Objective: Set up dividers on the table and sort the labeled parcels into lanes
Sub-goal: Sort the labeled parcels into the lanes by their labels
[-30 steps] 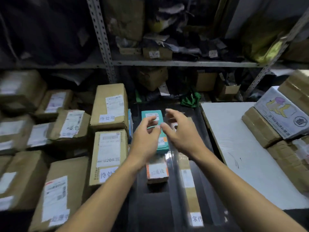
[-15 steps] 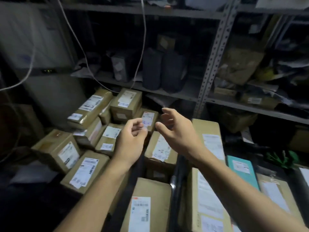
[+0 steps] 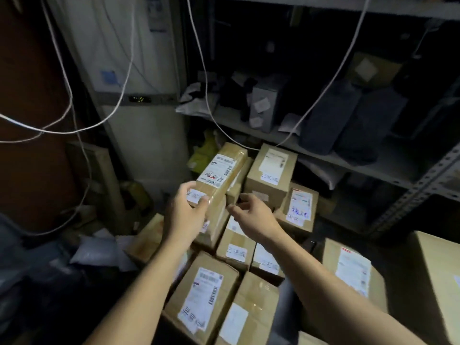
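Now turned left from the lane table to the parcel pile. Left hand (image 3: 188, 215) grips the near end of the long parcel (image 3: 219, 180) on top; right hand (image 3: 254, 215) near it, fingers loosely curled, empty. Next parcel to sort, probably.

Brown cardboard parcels (image 3: 206, 297), matt, w/ white paper labels; the long box (image 3: 221, 175) at far centre is wrapped in glossy clear tape that catches light. Grey perforated metal shelving (image 3: 420, 183) at right, dull finish. White plastic-coated cables (image 3: 119, 95) sag at left. Pale plastic mailer bags (image 3: 94, 252) at near left, smooth, slight sheen.
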`<action>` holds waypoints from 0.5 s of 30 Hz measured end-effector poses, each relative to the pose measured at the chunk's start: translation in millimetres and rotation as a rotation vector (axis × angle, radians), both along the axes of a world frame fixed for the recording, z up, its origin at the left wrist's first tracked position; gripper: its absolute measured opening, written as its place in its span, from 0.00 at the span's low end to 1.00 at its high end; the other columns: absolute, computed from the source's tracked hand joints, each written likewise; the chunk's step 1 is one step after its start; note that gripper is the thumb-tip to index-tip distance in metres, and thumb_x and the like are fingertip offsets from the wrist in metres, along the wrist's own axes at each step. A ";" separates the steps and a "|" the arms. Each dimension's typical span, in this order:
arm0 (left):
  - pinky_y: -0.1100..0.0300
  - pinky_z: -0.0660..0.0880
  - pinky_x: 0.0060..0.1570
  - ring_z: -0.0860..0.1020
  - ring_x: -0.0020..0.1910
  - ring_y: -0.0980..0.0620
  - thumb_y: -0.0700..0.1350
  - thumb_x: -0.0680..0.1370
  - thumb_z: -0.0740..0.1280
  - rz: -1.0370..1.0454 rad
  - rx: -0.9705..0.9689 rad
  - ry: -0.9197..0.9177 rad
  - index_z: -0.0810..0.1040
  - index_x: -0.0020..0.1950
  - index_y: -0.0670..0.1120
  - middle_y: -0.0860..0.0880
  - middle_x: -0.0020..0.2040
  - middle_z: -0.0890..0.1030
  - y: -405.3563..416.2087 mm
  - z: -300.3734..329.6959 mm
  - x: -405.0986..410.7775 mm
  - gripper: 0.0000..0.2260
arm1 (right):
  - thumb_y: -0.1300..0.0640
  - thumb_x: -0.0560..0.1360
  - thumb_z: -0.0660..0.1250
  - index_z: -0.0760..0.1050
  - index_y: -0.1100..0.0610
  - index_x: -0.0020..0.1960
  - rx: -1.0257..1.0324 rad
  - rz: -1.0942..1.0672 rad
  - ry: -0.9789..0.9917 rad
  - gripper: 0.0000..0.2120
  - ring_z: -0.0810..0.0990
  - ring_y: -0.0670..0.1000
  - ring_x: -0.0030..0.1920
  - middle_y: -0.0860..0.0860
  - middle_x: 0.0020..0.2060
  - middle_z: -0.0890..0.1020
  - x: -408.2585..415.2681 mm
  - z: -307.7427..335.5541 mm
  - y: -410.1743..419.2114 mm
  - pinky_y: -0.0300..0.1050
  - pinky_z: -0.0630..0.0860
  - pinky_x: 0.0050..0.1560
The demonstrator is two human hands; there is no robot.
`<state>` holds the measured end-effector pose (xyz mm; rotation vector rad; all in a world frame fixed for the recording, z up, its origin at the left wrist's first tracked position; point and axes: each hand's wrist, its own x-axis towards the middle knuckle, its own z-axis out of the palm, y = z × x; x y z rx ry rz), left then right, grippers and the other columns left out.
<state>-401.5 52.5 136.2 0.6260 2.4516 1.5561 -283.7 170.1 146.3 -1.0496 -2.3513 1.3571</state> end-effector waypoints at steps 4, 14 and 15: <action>0.48 0.66 0.66 0.64 0.72 0.44 0.62 0.68 0.73 -0.041 -0.352 0.039 0.56 0.77 0.49 0.46 0.74 0.63 16.1 -32.7 -40.7 0.45 | 0.52 0.79 0.64 0.65 0.57 0.74 -0.010 -0.037 -0.049 0.25 0.77 0.51 0.63 0.53 0.65 0.78 -48.1 -23.3 -7.1 0.40 0.70 0.55; 0.47 0.68 0.61 0.65 0.69 0.43 0.62 0.66 0.75 -0.050 -0.566 0.186 0.49 0.79 0.47 0.45 0.73 0.66 40.2 -68.1 -65.3 0.52 | 0.54 0.79 0.61 0.67 0.56 0.72 -0.010 -0.057 -0.101 0.23 0.78 0.51 0.59 0.51 0.63 0.79 -68.5 -41.8 7.3 0.41 0.69 0.52; 0.47 0.68 0.61 0.65 0.69 0.42 0.62 0.66 0.75 -0.041 -0.545 0.187 0.49 0.79 0.47 0.45 0.73 0.67 38.0 -64.5 -63.8 0.51 | 0.54 0.79 0.62 0.67 0.56 0.72 -0.012 -0.058 -0.092 0.22 0.77 0.50 0.58 0.51 0.62 0.79 -67.5 -40.6 8.5 0.41 0.69 0.52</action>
